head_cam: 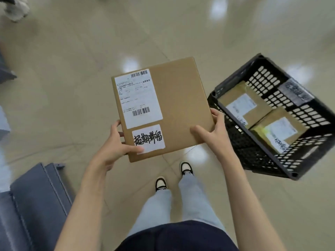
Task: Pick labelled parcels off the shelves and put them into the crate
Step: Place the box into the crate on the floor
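I hold a flat brown cardboard parcel [178, 104] face up in front of me, above the floor. It carries a white shipping label with barcodes and a smaller white sticker with black handwritten characters. My left hand [116, 144] grips its near left corner, thumb on the sticker. My right hand [211, 134] grips its near right edge, thumb on top. To the right, on the floor, stands a black perforated plastic crate [272, 160]. Inside it lie two brown labelled parcels, one at the back [243, 100] and one nearer [279, 131].
Grey metal shelving [34, 200] stands at the lower left, close to my left arm. The floor [72, 87] is glossy beige tile. My legs and shoes [161, 183] are below the parcel. A blurred white object [16, 9] lies at the top left corner.
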A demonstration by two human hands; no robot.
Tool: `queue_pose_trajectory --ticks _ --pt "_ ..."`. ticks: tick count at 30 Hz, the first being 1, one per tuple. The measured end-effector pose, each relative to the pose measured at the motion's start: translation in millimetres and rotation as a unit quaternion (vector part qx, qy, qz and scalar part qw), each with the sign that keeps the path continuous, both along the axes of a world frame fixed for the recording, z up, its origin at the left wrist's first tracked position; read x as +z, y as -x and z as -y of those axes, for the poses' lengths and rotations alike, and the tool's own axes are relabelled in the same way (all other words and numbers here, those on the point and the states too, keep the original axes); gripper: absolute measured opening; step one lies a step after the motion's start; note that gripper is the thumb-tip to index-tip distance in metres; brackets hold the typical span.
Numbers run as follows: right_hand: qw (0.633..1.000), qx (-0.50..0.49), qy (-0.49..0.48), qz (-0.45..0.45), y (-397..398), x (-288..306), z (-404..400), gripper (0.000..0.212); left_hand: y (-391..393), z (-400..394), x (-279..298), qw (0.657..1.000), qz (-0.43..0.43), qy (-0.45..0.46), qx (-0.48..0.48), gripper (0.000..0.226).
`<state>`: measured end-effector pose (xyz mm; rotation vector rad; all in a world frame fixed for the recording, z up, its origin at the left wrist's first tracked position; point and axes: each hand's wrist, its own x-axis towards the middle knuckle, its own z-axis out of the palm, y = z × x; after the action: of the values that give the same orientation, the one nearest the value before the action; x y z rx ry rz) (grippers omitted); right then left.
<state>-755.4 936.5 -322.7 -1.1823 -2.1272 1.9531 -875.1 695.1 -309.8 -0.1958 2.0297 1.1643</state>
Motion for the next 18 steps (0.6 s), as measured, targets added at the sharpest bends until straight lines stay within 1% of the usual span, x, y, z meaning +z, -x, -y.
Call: queue_pose_trajectory --ticks 5,11,14,18 --pt "0.99 -0.14 0.011 0.015 -59.0 -13.8 -28.9 0.074 -2.9 -70.1 -8.2 0.991 0.014 0.002 -0.13 0.11" --pt "0.956 -0.289 0.029 0.025 -122.6 -28.3 -76.0 0.068 -19.8 -180.0 -13.5 0.966 0.024 0.007 -0.257 0.108" --pt "0.94 -0.338 0.037 0.027 -144.7 -37.0 -105.8 0.065 -29.6 -235.4 -18.2 0.953 0.025 0.006 -0.301 0.107" --pt "0.928 -0.366 0.056 0.033 -158.0 -50.3 -143.8 0.066 -34.2 -294.0 -29.2 0.946 0.024 0.007 -0.323 0.106"
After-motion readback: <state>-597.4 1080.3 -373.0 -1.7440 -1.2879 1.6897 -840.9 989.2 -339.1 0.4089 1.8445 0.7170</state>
